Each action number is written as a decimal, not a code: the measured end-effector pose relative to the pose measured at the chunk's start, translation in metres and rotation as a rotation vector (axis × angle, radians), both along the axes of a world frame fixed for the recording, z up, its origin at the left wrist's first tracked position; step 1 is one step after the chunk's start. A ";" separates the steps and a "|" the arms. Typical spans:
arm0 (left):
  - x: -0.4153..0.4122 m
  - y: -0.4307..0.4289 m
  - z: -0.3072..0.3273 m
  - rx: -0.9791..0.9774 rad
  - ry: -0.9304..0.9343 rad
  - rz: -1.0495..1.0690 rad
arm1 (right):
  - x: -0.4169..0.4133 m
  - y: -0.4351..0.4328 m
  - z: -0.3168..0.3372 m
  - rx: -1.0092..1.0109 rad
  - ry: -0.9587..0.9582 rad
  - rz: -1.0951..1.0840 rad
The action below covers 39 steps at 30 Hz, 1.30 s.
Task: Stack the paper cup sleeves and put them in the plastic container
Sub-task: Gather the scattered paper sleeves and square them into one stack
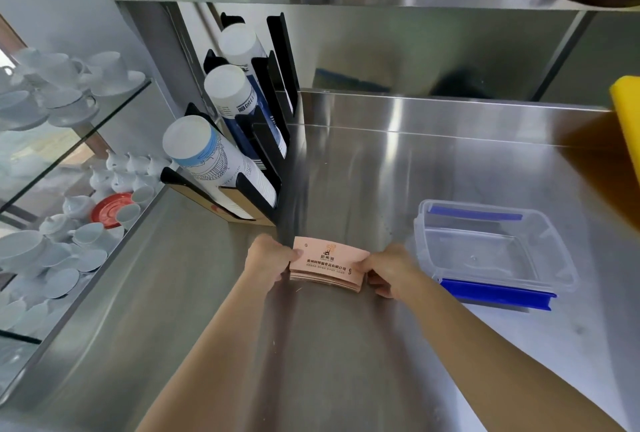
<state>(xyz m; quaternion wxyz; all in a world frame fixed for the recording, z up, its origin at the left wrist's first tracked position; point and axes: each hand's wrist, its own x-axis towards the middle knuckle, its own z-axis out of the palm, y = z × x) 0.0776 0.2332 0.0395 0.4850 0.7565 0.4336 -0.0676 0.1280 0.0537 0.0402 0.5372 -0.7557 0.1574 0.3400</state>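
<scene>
Both hands clasp a stack of flat pink paper cup sleeves (pixel 329 263) on the stainless steel counter (pixel 450 161).

The left hand (pixel 268 260) grips the stack's left end, the right hand (pixel 389 270) its right end — fingers closed on it. The clear rectangular plastic container (pixel 491 244) with blue clips sits open just to the right.

Pink printed sleeves (pixel 328 265), flattened and stacked flat on the counter; clear, blue-clipped container (pixel 491 248) open just right.

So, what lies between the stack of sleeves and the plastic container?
Only the right hand, gripping the stack of sleeves; beyond it, bare steel up to the plastic container, in the head view.
</scene>
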 end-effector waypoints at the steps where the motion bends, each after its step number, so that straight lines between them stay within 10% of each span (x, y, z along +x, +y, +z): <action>1: 0.002 0.001 0.001 -0.019 0.018 -0.020 | 0.000 0.001 0.001 0.010 0.012 0.016; 13: -0.020 0.009 -0.004 -0.291 -0.010 -0.240 | -0.010 -0.010 -0.011 0.046 -0.133 0.124; 39: -0.073 -0.021 -0.037 -0.165 -0.567 -0.181 | -0.053 -0.017 -0.028 0.194 -0.479 0.131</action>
